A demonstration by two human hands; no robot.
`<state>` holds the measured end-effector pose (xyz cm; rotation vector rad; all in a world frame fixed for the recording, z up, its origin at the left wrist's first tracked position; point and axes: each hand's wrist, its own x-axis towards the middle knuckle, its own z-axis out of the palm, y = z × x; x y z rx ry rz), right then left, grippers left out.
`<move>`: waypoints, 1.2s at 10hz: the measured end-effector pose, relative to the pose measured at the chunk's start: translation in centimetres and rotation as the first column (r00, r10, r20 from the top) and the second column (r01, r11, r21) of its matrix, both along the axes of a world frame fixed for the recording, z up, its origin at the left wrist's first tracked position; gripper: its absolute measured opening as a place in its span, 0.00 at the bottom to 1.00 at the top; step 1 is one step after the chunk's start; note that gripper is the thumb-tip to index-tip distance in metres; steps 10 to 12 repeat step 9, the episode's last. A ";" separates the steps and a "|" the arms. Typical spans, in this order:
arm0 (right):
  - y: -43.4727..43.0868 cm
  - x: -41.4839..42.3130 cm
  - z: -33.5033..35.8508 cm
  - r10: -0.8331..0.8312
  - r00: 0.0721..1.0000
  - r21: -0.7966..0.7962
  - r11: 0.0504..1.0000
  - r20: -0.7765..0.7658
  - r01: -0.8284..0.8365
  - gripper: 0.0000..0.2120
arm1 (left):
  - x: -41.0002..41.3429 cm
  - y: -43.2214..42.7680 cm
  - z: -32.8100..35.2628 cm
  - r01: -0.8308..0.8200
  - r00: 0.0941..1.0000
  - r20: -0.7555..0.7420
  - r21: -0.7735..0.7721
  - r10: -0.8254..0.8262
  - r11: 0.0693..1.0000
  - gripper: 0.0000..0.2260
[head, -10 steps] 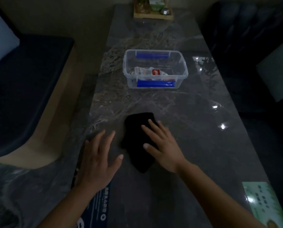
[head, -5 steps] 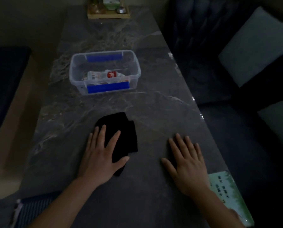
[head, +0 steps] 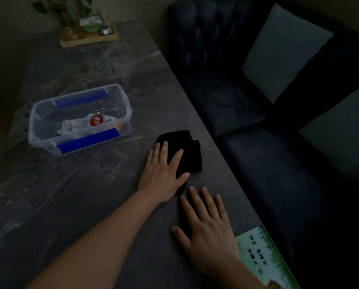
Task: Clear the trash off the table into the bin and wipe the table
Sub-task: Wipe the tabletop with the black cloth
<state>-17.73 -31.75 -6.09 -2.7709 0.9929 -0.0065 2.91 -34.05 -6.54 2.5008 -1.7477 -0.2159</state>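
A black cloth (head: 190,152) lies on the dark marble table (head: 74,197) near its right edge. My left hand (head: 164,174) lies flat on the cloth's near left part, fingers spread, pressing it down. My right hand (head: 207,230) rests flat on the bare tabletop just in front of the cloth, fingers apart, holding nothing. A clear plastic bin (head: 36,130) with blue handles stands to the left and farther back. A crumpled wrapper with a red label (head: 88,124) lies inside it.
A dark sofa (head: 268,163) with pale cushions (head: 283,51) runs along the table's right edge. A wooden tray (head: 86,40) with a plant and small items stands at the far end. A green printed card (head: 262,259) lies at the near right corner.
The cloth passed from under my right hand to under my left. My left hand has slid it rightward toward the table's edge. My right hand now rests on the table near it.
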 end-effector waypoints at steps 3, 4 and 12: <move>0.1 -0.1 0.1 -0.003 1.000 0.026 1.000 0.004 0.003 0.35 | -0.1 -0.8 -0.4 0.007 1.000 -0.027 -0.053 -0.008 0.999 0.34; 0.1 -0.1 0.1 -0.007 1.000 0.053 0.999 -0.019 0.008 0.36 | -0.1 -0.7 -0.4 0.002 0.999 -0.042 -0.048 -0.004 0.999 0.35; 0.0 -0.1 0.2 -0.001 1.000 0.045 0.999 -0.029 0.002 0.36 | -0.6 2.3 2.3 -0.109 0.964 -0.256 -0.142 0.070 0.984 0.35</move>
